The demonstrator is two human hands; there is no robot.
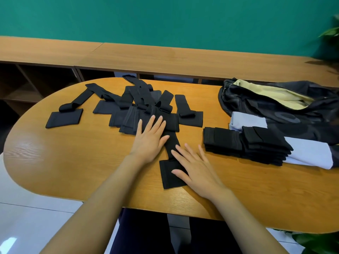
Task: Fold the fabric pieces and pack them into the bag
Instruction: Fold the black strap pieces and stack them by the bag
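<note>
A long black fabric piece (169, 173) lies stretched toward me on the oval wooden table (73, 162). My left hand (149, 138) lies flat with straight fingers on its far end and on the loose pile of black pieces (139, 105). My right hand (194, 165) presses flat on the near end, fingers spread. Folded black pieces (245, 143) are stacked at the right. The dark bag (286, 109) with a pale yellow lining lies open at the far right.
Light blue cloth (311, 153) lies under the folded stack and beside the bag. A separate black piece (64, 118) sits at the left. A wooden shelf unit (146, 55) runs behind the table. Green leaves (317, 241) show at the lower right.
</note>
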